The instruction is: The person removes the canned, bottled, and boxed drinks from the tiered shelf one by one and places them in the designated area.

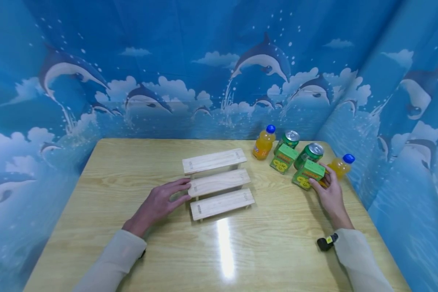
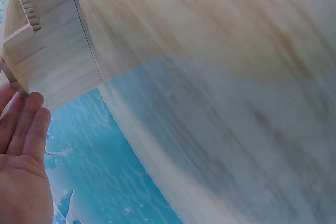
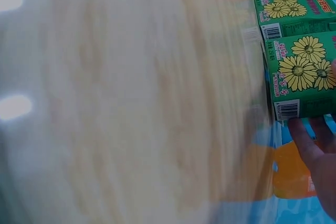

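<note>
A pale wooden three-step rack [image 1: 219, 181] stands left of the drinks. My left hand [image 1: 166, 197] touches the left end of its middle step; in the left wrist view the fingers [image 2: 32, 124] look nearly straight, tips against the wood. At the right, my right hand [image 1: 330, 194] holds a green drink carton [image 1: 308, 175] with yellow flowers, thumb on the near side and fingers on the right. In the right wrist view the held carton [image 3: 302, 72] is beside a second carton [image 3: 294, 14]; the hand is partly cut off.
Behind the held carton are another green carton [image 1: 284, 158], two green cans [image 1: 314, 152] [image 1: 290, 140] and an orange drink bottle [image 1: 264, 142]. A second orange bottle [image 1: 340, 166] stands just beyond the right hand. A dolphin-print curtain [image 1: 190, 73] surrounds the wooden table [image 1: 270, 243].
</note>
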The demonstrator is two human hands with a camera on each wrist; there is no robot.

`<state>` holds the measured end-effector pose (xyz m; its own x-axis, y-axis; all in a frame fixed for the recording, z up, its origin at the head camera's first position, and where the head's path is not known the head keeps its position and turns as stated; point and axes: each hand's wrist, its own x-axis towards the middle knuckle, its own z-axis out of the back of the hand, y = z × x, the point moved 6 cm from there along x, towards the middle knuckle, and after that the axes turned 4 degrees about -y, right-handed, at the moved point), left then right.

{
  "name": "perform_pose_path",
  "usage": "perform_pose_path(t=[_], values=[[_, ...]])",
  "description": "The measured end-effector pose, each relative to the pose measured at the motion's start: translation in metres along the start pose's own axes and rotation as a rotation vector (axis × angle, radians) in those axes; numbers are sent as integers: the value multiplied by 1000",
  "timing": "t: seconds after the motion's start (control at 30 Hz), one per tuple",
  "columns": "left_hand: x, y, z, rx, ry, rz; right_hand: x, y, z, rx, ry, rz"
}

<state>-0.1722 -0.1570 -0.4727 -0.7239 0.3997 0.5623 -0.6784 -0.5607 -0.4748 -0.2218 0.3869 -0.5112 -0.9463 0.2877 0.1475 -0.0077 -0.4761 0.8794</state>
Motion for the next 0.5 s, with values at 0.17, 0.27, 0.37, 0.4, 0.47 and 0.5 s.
perform_pose_path(t=[0.17,0.27,0.37,0.4,0.47,0.5], values=[[0,-1,0,-4,-3,-12,2,-1,-3,18,-16,-1],[0,-1,0,-7,-4,-17,3,-2,-4,28,-23,7],[0,-1,0,-2,-1,-10,4,-3,-6,31,-26,8],[0,-1,0,0,0,-7,5,-3,-6,27,-27,7],[0,-1,0,4,3,1,5,-4,-6,28,-28,2],[0,0,0,5,3,4,6,-5,-6,27,-27,-1]])
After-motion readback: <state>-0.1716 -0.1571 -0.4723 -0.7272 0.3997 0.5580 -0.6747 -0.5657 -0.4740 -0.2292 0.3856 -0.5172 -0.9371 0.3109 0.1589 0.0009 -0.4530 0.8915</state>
